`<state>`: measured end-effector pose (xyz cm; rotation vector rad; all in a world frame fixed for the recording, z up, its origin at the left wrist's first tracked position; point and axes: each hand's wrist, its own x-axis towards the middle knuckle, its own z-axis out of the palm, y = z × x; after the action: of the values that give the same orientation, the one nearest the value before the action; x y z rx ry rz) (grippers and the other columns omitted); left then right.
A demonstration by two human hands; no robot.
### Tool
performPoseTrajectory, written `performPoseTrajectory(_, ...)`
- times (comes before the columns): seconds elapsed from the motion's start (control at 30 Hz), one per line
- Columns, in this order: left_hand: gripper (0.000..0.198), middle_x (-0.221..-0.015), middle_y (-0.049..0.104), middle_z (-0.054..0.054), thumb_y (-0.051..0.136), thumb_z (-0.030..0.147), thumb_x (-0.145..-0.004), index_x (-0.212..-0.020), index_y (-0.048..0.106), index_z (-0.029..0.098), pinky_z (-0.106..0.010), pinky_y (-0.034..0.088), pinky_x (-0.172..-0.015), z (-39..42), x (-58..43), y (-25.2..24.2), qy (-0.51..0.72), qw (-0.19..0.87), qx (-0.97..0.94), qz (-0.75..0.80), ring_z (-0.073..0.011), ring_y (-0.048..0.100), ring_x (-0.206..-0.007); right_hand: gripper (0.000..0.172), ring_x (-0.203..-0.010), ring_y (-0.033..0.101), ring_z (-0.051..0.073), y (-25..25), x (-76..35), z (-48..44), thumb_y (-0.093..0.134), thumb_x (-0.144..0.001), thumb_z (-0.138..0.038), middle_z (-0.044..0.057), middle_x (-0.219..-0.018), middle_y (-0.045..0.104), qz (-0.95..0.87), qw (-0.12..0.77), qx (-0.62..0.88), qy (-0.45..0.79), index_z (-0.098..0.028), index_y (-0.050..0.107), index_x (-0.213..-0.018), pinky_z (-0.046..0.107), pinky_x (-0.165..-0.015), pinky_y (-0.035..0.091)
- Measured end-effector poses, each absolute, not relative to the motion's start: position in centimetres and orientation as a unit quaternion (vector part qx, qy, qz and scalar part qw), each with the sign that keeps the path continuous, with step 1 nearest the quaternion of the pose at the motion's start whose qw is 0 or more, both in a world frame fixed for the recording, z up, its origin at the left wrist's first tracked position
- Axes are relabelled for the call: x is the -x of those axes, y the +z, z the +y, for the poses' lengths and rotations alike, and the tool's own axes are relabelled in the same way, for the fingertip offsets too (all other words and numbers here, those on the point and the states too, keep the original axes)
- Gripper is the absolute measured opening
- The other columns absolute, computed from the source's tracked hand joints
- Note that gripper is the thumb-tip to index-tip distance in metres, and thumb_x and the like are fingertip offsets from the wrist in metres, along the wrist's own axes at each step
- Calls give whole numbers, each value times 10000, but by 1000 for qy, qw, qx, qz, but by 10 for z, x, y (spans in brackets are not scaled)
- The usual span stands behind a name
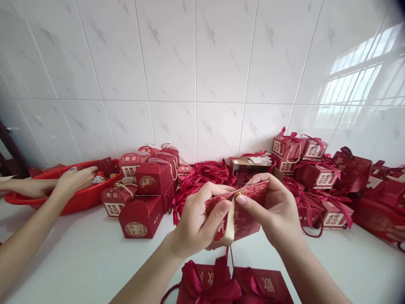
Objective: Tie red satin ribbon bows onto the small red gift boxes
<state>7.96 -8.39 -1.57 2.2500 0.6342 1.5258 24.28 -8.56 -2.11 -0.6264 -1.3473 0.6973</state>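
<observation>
Between my two hands, above the white table, is a red gift bag [249, 221] with pale printing and a cream ribbon [230, 226] hanging from its top edge. My left hand [202, 217] is closed on the bag's left side, thumb in front beside the ribbon. On the other side my right hand [275, 207] grips the bag, its thumb pressed at a small gold-coloured spot where the ribbon meets the edge. Below them, at the table's near edge, lie red gift boxes [268, 283] with dark red ribbon bows [218, 287].
Red gift boxes [142, 219] are stacked at left of centre; more ribboned boxes [322, 177] pile up at right. Loose red ribbons [202, 181] lie behind my hands, near an open cardboard box [236, 164]. At left, another person's hands [74, 181] reach into a red basin [79, 205].
</observation>
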Motion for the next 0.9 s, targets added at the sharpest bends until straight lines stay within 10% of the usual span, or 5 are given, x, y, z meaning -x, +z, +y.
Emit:
performPoseTrajectory(0.2,810,-1259,586,-104,798,432,-629,-1330,412,308,-378,513,-859,-82,-60,-1,408,193,-807,382,-295,580,-1122,298,-553,577,127,-20,-252,-79,785,-679,-319,-15,-674,604,-545,725,337,253,-206,530,-785,232,-487,507)
performPoseTrajectory(0.4,200,-824,690,-32,630,426,-805,-873,654,239,-276,526,-595,-74,-36,11,316,268,-792,448,-188,657,-732,309,-556,607,156,-20,-264,-75,818,-643,-275,6,-697,644,-520,750,331,240,-221,557,-800,270,-471,536)
performPoseTrajectory(0.9,308,-735,680,-63,499,423,-890,-843,674,173,-249,503,-563,-72,-42,11,292,463,-733,403,-162,639,-655,218,-590,581,130,-24,-247,-84,742,-722,-207,-9,-697,591,-614,726,278,140,-221,537,-794,238,-479,493)
